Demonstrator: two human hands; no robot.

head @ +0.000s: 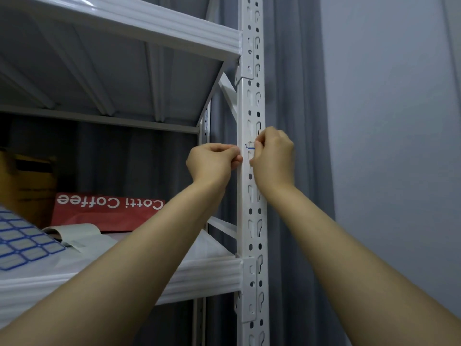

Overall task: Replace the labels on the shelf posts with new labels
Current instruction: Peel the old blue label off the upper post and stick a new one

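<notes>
A white perforated shelf post (252,101) runs top to bottom right of centre. At mid height a small white label with a blue edge (250,145) sits on the post's front. My right hand (273,156) pinches the label's right end, fingers curled. My left hand (214,162) is at the post's left edge beside the label, its curled thumb and fingertips pressed against the post; whether they grip the label's left end is hidden. On the lower shelf at far left lies a sheet of blue-bordered blank labels (23,242).
A red "Cotti Coffee" bag (107,211) and a brown cardboard box (27,186) stand on the lower white shelf (204,275). The upper shelf (139,23) overhangs. Grey curtain (296,96) hangs behind the post; a pale wall (399,121) is to the right.
</notes>
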